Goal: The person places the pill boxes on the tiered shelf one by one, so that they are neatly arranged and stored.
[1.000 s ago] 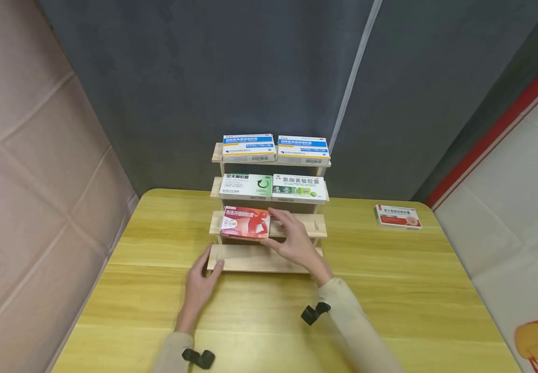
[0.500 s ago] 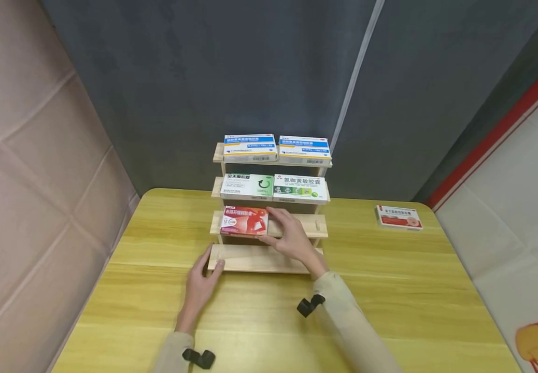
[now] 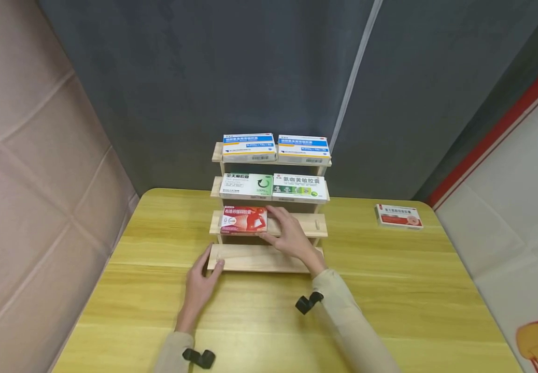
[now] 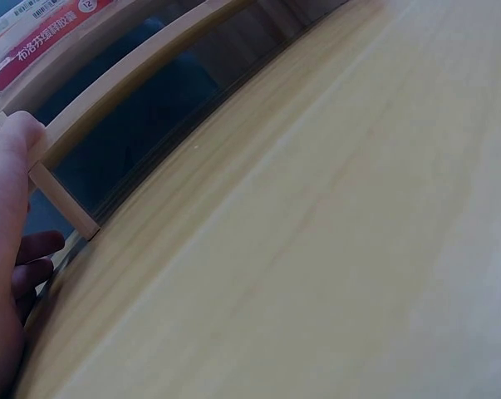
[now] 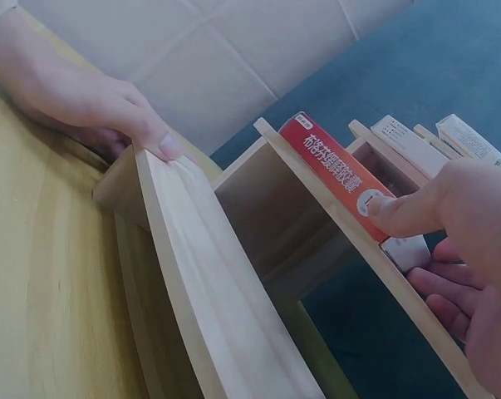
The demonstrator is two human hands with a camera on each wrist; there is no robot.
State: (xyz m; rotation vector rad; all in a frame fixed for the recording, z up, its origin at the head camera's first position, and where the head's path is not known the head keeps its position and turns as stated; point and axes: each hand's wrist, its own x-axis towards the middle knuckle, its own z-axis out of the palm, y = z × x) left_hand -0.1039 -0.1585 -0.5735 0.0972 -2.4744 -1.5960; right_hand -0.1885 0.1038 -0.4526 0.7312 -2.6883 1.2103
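A stepped wooden display rack (image 3: pixel 259 258) stands on the table. My left hand (image 3: pixel 200 282) grips the left end of its lowest step, thumb on top and the other fingers round the side. My right hand (image 3: pixel 292 238) holds a red medicine box (image 3: pixel 243 220) by its right end, on the left half of the second step up. In the right wrist view the thumb lies on the front face of the red box (image 5: pixel 333 174), with the other fingers at its end. The box lies flush along the step, its printed face up.
Behind it, a green-and-white box (image 3: pixel 245 186) and a white box (image 3: pixel 299 187) fill the third step. Two blue-and-white boxes (image 3: pixel 249 147) sit on the top step. Another red-and-white box (image 3: pixel 398 216) lies on the table (image 3: pixel 390 290) at right. A dark curtain (image 3: pixel 203 77) hangs behind.
The red box has shifted slightly left and back on its step, straightening against it, with my right hand following. My left hand has stayed on the rack.
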